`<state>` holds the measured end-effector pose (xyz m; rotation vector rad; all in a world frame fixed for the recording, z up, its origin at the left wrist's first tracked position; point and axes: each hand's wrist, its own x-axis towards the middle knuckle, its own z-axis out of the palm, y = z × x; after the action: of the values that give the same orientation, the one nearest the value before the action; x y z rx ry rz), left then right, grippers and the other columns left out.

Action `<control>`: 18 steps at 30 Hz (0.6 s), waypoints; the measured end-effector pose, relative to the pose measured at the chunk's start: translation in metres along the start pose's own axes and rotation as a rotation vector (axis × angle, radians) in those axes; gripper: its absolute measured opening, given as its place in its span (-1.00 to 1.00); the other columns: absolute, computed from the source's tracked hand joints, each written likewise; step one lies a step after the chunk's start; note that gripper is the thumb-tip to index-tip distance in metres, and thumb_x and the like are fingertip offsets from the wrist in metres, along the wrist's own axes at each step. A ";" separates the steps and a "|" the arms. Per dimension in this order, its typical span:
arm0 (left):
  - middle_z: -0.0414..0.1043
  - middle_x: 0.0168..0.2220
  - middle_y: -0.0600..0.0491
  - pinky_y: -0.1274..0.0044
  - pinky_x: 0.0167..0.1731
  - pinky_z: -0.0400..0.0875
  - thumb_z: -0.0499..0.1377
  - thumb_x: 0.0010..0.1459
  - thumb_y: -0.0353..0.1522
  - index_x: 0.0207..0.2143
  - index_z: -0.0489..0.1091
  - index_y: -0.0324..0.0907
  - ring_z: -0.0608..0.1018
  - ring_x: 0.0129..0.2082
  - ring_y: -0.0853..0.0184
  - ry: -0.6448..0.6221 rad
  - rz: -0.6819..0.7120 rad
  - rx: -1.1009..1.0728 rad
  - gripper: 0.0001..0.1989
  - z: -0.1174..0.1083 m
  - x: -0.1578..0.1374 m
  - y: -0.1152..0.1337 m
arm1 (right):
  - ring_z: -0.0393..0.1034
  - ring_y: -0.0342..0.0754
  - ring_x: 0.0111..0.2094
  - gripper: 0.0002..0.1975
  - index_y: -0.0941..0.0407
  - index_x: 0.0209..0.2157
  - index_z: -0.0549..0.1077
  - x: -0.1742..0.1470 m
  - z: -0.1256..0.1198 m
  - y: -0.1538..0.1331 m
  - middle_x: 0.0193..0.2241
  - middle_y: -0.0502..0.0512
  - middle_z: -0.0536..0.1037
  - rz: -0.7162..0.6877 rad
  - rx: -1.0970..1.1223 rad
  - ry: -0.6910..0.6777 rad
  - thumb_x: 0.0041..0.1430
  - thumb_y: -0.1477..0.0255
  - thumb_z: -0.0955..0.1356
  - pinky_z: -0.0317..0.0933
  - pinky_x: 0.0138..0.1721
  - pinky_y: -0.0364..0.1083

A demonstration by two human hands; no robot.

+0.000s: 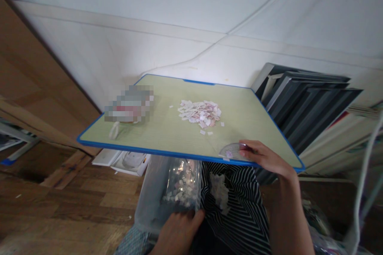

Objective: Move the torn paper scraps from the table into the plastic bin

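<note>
My right hand (pixel 257 153) pinches a clear semicircular protractor (pixel 229 149) flat against the table top at its front edge. A few small paper pieces lie under or beside the protractor. Below the table, my left hand (pixel 182 225) is closed over the near rim of a translucent plastic bin (pixel 149 199), its fingertips partly hidden. Inside the bin is a clear bag (pixel 182 183) with many small pale pieces. A heap of small white and pinkish paper pieces (pixel 200 112) lies mid-table. Right of the bin, a black-and-white striped cloth (pixel 242 199) holds more pale pieces (pixel 220 191).
The small table (pixel 161 135) has a blue rim and stands against a white wall. A blurred-out item (pixel 130 103) with a white strap lies at its left. Dark folders (pixel 311 103) lean at the right. Cardboard (pixel 44 71) stands left; a white cable (pixel 363 183) hangs at the right.
</note>
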<state>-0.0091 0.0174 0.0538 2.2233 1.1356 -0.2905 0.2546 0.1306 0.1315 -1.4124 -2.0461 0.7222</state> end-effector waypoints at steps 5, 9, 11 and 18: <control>0.39 -0.19 -0.05 0.43 -0.32 0.27 -0.03 0.03 -0.54 0.02 0.15 -0.13 0.43 -0.24 0.15 -0.023 0.005 -0.008 -0.54 -0.003 0.001 0.000 | 0.15 -0.17 -0.55 -0.74 0.14 -0.55 0.29 -0.002 -0.005 0.014 -0.60 -0.02 0.28 0.034 0.069 -0.106 0.04 0.25 0.24 0.07 -0.54 -0.19; 0.39 -0.19 -0.05 0.43 -0.32 0.28 -0.04 -0.02 -0.57 0.02 0.15 -0.15 0.43 -0.24 0.15 -0.003 0.014 0.011 -0.50 -0.003 0.001 0.000 | 0.11 -0.18 -0.55 -0.73 0.15 -0.57 0.24 0.002 -0.003 0.011 -0.62 -0.04 0.21 0.018 0.016 -0.127 0.08 0.26 0.22 0.05 -0.53 -0.19; 0.39 -0.21 -0.06 0.42 -0.34 0.29 -0.05 -0.05 -0.59 0.01 0.16 -0.16 0.44 -0.26 0.14 0.009 0.022 0.017 -0.49 -0.002 0.002 0.000 | 0.12 -0.17 -0.54 -0.73 0.15 -0.57 0.25 0.003 -0.002 0.009 -0.61 -0.03 0.23 0.009 0.008 -0.157 0.08 0.26 0.22 0.07 -0.51 -0.19; 0.39 -0.20 -0.09 0.38 -0.31 0.28 -0.03 -0.02 -0.54 0.03 0.15 -0.19 0.43 -0.23 0.09 0.017 0.023 -0.003 -0.51 0.001 0.002 -0.002 | 0.20 -0.14 -0.52 -0.75 0.15 -0.53 0.35 0.001 -0.003 0.011 -0.58 0.01 0.34 -0.003 0.034 -0.157 0.04 0.26 0.25 0.11 -0.50 -0.18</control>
<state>-0.0089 0.0189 0.0510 2.2385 1.1182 -0.2613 0.2634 0.1351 0.1257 -1.3715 -2.1429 0.8872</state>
